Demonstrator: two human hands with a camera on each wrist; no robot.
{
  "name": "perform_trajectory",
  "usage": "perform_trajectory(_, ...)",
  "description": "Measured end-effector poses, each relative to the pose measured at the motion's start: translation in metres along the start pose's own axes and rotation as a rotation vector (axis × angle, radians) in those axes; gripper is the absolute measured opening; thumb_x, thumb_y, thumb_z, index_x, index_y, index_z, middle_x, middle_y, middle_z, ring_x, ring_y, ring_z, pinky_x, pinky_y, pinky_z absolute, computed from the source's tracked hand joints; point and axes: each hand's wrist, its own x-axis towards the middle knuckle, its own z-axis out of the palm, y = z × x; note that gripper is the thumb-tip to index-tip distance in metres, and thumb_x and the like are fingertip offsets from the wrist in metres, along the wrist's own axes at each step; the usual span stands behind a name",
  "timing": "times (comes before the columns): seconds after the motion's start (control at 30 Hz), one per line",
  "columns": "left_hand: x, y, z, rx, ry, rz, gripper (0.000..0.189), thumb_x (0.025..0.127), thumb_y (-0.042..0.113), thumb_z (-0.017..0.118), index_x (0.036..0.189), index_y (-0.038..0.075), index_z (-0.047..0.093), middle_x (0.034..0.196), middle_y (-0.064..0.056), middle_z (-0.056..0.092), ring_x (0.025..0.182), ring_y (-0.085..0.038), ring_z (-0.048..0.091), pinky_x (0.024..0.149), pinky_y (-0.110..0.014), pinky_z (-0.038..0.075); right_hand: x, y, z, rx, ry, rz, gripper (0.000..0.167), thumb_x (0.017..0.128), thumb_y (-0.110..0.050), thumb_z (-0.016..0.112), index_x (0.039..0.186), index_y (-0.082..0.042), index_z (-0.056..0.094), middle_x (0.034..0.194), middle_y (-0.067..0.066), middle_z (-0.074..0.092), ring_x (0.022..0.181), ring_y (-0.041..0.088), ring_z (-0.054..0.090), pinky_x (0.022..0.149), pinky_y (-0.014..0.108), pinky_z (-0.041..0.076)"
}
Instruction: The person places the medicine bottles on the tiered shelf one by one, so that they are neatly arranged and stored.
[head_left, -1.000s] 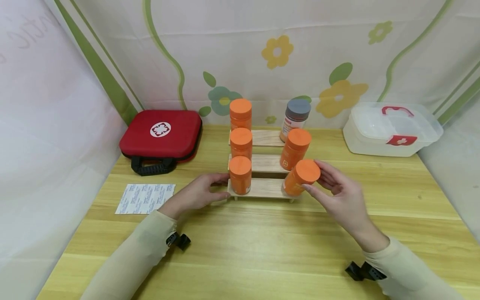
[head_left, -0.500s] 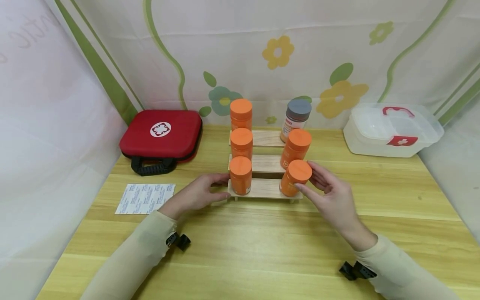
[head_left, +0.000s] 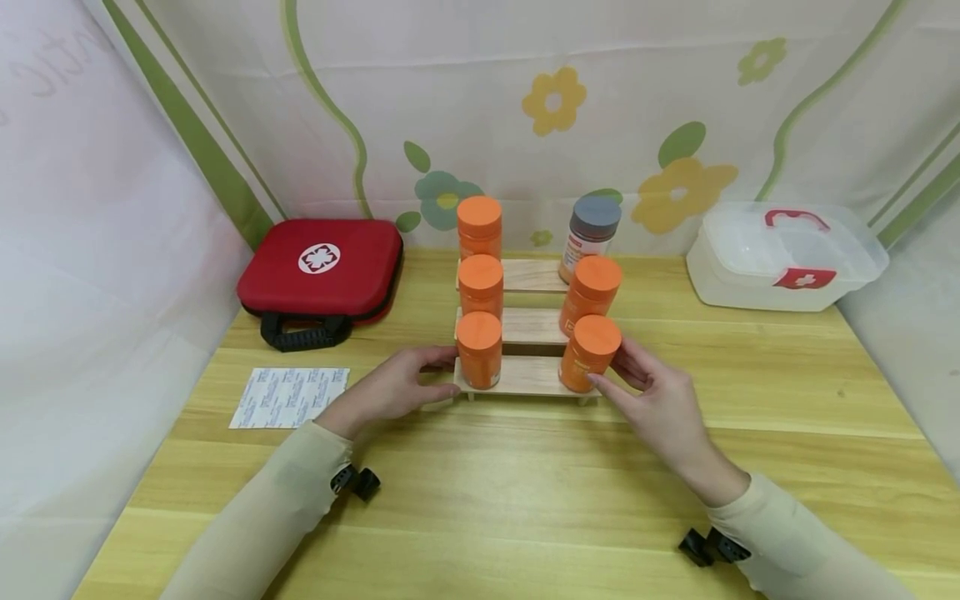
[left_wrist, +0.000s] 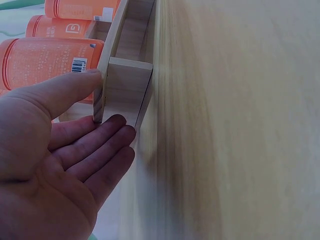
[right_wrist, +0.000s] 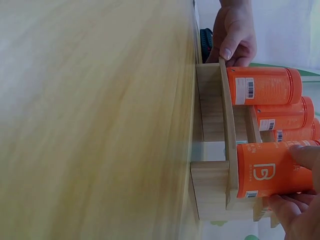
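A three-step wooden display rack (head_left: 532,375) holds orange-capped orange supplement bottles and one grey-capped bottle (head_left: 591,237). My right hand (head_left: 663,408) grips the orange bottle (head_left: 590,354) at the right end of the lowest step, thumb in front and fingers behind. That bottle stands upright, its base on the board in the right wrist view. My left hand (head_left: 397,383) pinches the rack's left end, the thumb (left_wrist: 75,90) at the board's edge and the fingers around its end. Beside it stands another orange bottle (head_left: 480,350) on the same step.
At the back left lies a red first-aid case (head_left: 322,267) with a black handle. A white sheet with blue print (head_left: 288,398) lies in front of it. A translucent box with a red handle (head_left: 783,258) stands at the back right, near the curtain (head_left: 450,100).
My right hand has brought its orange bottle left, from tilted at the step's end to upright on the board, and its fingers have slid lower. The left hand stays put.
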Motion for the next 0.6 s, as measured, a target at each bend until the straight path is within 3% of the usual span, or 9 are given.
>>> perform_trajectory(0.07,-0.0002,-0.0002,-0.0003,-0.003,0.001,0.000,0.065,0.101,0.029,0.078,0.158,0.009,0.055,0.153,-0.007,0.065,0.144,-0.029,0.059,0.126,-0.054,0.043,0.0002,0.0000,0.0003,-0.007,-0.002,0.003,0.064,0.086,0.009,0.085,0.145,0.012,0.060,0.138,0.032,0.067,0.120,0.042,0.071,0.093,0.012,0.056)
perform_trajectory(0.13,-0.0003,-0.0005,-0.0005,-0.004,0.001,0.002,0.065,0.101,0.029,0.078,0.158,0.009,0.055,0.153,-0.007,0.065,0.144,-0.029,0.059,0.126,-0.054,0.043,0.0004,-0.0001,0.0005,-0.012,-0.002,0.006,0.064,0.086,0.009,0.085,0.145,0.012,0.060,0.138,0.032,0.067,0.119,0.046,0.070,0.092,0.014,0.057)
perform_trajectory(0.3,-0.0007,-0.0008,-0.0006,-0.010,0.003,-0.005,0.065,0.101,0.029,0.078,0.159,0.010,0.055,0.153,-0.007,0.065,0.145,-0.029,0.058,0.126,-0.054,0.043,0.0014,-0.0012,0.0018,-0.017,-0.009,0.007,0.064,0.087,0.007,0.085,0.146,0.012,0.060,0.138,0.032,0.067,0.119,0.046,0.071,0.092,0.018,0.059)
perform_trajectory(0.6,-0.0006,0.0006,-0.0006,-0.001,-0.001,0.005,0.065,0.101,0.030,0.078,0.159,0.010,0.055,0.153,-0.007,0.065,0.144,-0.028,0.059,0.126,-0.054,0.043,0.0004,-0.0016,-0.0004,-0.022,-0.031,0.024,0.064,0.088,0.006,0.085,0.146,0.012,0.059,0.139,0.032,0.066,0.121,0.045,0.071,0.093,0.015,0.057)
